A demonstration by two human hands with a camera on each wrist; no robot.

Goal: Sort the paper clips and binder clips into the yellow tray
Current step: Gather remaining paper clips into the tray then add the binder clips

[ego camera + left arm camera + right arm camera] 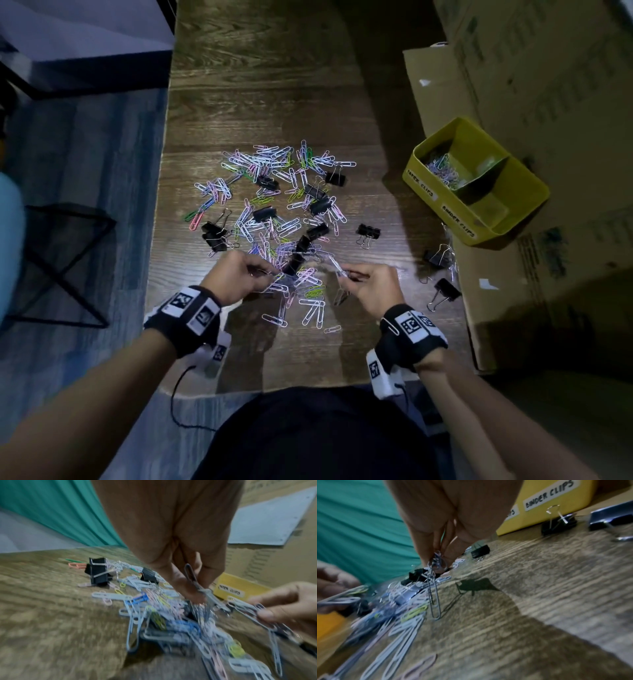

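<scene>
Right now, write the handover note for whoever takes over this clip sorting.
Left hand: grip pinched on paper clips at the near edge of the pile.
Right hand: pinching a chain of paper clips that hangs to the table.
Yellow tray, far right: some paper clips in the paper-clip compartment; the binder-clip one looks empty.
Left to do: most paper clips and every black binder clip remain on the table, several near the tray.
</scene>
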